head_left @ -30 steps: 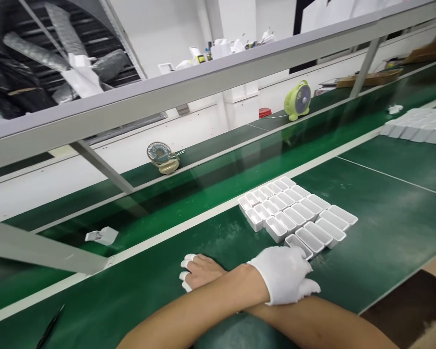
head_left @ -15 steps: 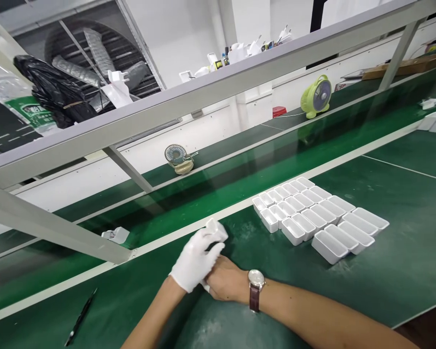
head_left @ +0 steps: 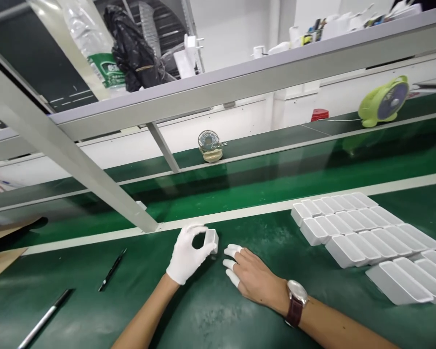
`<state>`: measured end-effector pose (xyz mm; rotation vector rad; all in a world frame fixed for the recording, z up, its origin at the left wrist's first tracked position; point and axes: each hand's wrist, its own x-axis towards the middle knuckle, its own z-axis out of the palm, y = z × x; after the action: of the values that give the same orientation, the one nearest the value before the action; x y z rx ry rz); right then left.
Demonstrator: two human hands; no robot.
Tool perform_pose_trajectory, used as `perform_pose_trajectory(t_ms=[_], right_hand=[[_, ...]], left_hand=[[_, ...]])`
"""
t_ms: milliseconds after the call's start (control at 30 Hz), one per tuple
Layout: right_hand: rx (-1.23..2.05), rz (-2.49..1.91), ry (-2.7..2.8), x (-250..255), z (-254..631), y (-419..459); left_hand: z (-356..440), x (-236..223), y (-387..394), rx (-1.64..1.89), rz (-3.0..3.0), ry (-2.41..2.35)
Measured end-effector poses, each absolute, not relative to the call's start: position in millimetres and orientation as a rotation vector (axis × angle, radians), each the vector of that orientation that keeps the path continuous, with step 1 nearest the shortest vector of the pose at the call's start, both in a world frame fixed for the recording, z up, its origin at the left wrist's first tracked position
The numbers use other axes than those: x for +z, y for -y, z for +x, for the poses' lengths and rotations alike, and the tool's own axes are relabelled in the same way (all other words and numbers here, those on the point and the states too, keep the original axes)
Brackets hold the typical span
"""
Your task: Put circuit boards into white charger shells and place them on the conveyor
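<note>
My left hand (head_left: 189, 252), in a white glove, pinches a small white open-topped plastic case (head_left: 211, 239) between thumb and fingers, at the green bench top. Just to its right, my right hand (head_left: 249, 274) has its fingers stretched out over the bench with nothing in them. White finger cots cover several of its fingertips, and a watch (head_left: 296, 301) sits on that wrist. Farther right, rows of similar white cases (head_left: 352, 223) stand close together with their open sides up.
Two pens (head_left: 112, 270) lie on the bench at the left, the nearer one silver and black. A slanted metal post (head_left: 105, 184) meets the bench's pale edge strip. Beyond it runs a green conveyor belt (head_left: 254, 186). A small fan (head_left: 210, 145) and a green fan (head_left: 383, 102) stand behind.
My hands have come apart; the right hand has moved right of the left, its fingers now stretched out. The left keeps hold of the case. The view has turned left.
</note>
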<state>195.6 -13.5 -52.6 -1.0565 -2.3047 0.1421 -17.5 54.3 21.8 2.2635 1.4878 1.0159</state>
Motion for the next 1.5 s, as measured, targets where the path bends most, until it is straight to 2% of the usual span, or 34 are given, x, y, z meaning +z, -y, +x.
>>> perform_pose_trajectory(t_ms=[267, 700, 1033, 1300, 1500], right_hand=[[0.065, -1.004, 2.325, -54, 194, 14], [0.112, -1.044, 2.386, -59, 195, 17], [0.092, -1.032, 2.386, -56, 196, 18], [0.082, -1.007, 2.402, -53, 195, 16], [0.101, -0.996, 2.389, -57, 195, 16]], left_hand=[[-13, -8, -51, 0.787, 1.753, -1.328], [-20, -17, -48, 0.773, 2.013, -1.301], [-14, -16, -46, 0.861, 1.800, -1.489], [-27, -14, -45, 0.845, 2.048, -1.279], [-25, -11, -50, 0.847, 1.979, -1.290]])
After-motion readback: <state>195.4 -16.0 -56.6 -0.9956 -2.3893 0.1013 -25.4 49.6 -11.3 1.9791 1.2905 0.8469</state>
